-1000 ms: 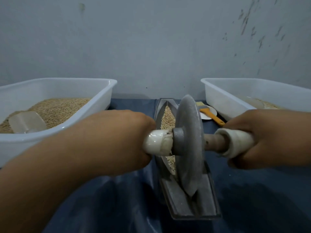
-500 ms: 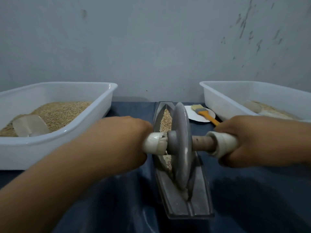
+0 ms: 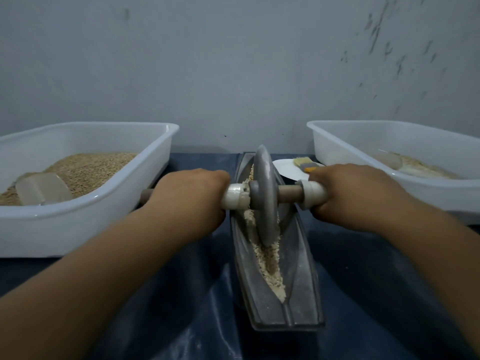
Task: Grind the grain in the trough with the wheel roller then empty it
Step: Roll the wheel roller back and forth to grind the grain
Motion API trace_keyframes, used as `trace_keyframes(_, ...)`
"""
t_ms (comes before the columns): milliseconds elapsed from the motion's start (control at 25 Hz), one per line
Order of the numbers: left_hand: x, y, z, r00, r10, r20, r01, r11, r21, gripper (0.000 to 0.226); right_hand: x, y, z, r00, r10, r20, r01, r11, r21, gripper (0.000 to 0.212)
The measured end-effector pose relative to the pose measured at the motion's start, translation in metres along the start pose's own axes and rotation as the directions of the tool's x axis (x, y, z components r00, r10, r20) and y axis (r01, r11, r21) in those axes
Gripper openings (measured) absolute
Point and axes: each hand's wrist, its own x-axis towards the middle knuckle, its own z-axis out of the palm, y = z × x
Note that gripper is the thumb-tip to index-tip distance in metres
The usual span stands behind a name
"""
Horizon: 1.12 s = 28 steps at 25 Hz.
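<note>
A grey metal trough (image 3: 298, 289) runs away from me on the dark blue cloth, with crushed pale grain (image 3: 270, 263) along its groove. The grey wheel roller (image 3: 265, 198) stands upright in the groove near the trough's far half. My left hand (image 3: 192, 198) grips the axle's left handle, beside its white sleeve. My right hand (image 3: 348, 193) grips the right handle over the other white sleeve. Whole grain shows in the groove behind the wheel.
A white tub (image 3: 85, 203) of grain with a clear scoop (image 3: 42, 188) stands at the left. Another white tub (image 3: 376, 141) with some ground grain stands at the right. A white plate (image 3: 288, 168) with a yellow-handled brush (image 3: 305, 162) lies behind the trough. The wall is close behind.
The wheel has rolled away from me along the trough, from the near end to the far half. Both hands moved forward with it, uncovering crushed grain in the near groove.
</note>
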Motion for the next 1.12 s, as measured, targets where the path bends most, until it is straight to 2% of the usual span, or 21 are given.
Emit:
trace_keyframes(120,-0.022,-0.003,-0.018,0.995,0.076,0.062,-0.074,0.997,-0.02,0.019,-0.025,0.012,-0.031,0.948,-0.071,0.311,0.019,0.985,0.169,0.032)
trace_keyframes(200,-0.03,-0.008,-0.024,0.993,0.095,0.07,-0.092,0.995,-0.034,0.016,-0.036,0.014,-0.044,0.928,-0.126,0.349,0.056,0.978,0.203,0.052)
trace_keyframes(240,-0.029,-0.009,-0.024,0.993,0.093,0.073,-0.09,0.995,-0.044,0.016,-0.037,0.013,-0.044,0.933,-0.124,0.338,0.056,0.978,0.203,0.053)
trace_keyframes(320,-0.022,-0.004,-0.019,0.998,0.059,0.033,-0.058,0.998,-0.009,0.016,-0.028,0.005,-0.032,0.964,-0.069,0.256,0.025,0.985,0.172,0.037)
trace_keyframes(440,-0.007,0.006,-0.005,0.996,-0.025,-0.086,0.031,0.997,0.076,0.02,-0.007,-0.005,-0.001,0.998,0.037,-0.051,-0.036,0.999,0.035,0.016)
trace_keyframes(520,0.001,0.009,0.001,0.994,-0.061,-0.09,0.067,0.995,0.068,0.016,0.0,-0.006,0.008,0.993,0.037,-0.114,-0.038,0.999,-0.004,0.015)
trace_keyframes(600,-0.002,0.005,-0.002,0.999,-0.035,-0.021,0.035,0.999,0.031,0.02,-0.003,0.002,-0.002,0.999,0.007,0.042,-0.009,0.999,0.044,0.016)
trace_keyframes(680,-0.014,-0.002,-0.011,0.997,0.056,0.053,-0.055,0.998,-0.034,0.022,-0.017,0.011,-0.021,0.968,-0.041,0.247,0.004,0.989,0.15,0.029)
trace_keyframes(720,-0.021,-0.006,-0.017,0.993,0.097,0.065,-0.093,0.994,-0.064,0.019,-0.026,0.014,-0.031,0.951,-0.074,0.301,0.024,0.986,0.166,0.042)
trace_keyframes(800,-0.031,-0.012,-0.024,0.988,0.147,0.051,-0.141,0.984,-0.111,0.019,-0.036,0.017,-0.042,0.939,-0.124,0.321,0.076,0.985,0.156,0.06)
trace_keyframes(840,-0.032,-0.013,-0.025,0.986,0.156,0.05,-0.15,0.982,-0.118,0.021,-0.037,0.016,-0.044,0.94,-0.127,0.316,0.084,0.985,0.148,0.062)
trace_keyframes(920,-0.026,-0.007,-0.02,0.993,0.115,0.027,-0.113,0.992,-0.057,0.018,-0.03,0.009,-0.035,0.955,-0.084,0.285,0.038,0.986,0.165,0.051)
trace_keyframes(1040,-0.009,0.003,-0.005,0.995,0.022,-0.098,-0.016,0.998,0.06,0.024,-0.008,-0.002,-0.004,0.999,0.036,0.017,-0.037,0.995,0.095,0.02)
trace_keyframes(1120,0.001,0.005,0.0,0.996,-0.02,-0.087,0.023,0.999,0.043,0.019,0.001,-0.007,0.009,0.993,0.056,-0.108,-0.055,0.998,0.019,0.018)
